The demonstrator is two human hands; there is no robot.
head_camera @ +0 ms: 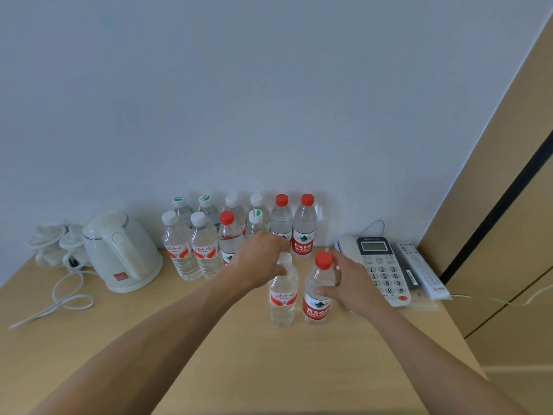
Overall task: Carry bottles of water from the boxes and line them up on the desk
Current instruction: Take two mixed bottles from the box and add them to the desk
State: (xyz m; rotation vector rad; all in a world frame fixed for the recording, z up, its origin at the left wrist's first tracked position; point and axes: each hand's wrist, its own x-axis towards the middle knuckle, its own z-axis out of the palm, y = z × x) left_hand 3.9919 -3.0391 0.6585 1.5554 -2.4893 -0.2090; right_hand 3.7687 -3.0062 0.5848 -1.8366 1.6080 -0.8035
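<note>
- The left hand comes down from above on a clear plastic water bottle with a white cap and a red-and-white label, fingers curled round its neck and cap.
- The right hand wraps the shoulder of a clear plastic water bottle with a red cap and red label, thumb on the front, fingers round the far side.
- Both bottles stand upright just beside each other on the light wooden desk, out in front of everything else.
- Behind them, against the pale wall, a bunch of similar water bottles stands in roughly two rows, with white, green-marked and red caps.
- Left of that group sits a white electric kettle, its cord looped on the desk, with some white lidded cups beyond it.
- To the right there's a white desk telephone with a keypad, and a white remote control just beside it.
</note>
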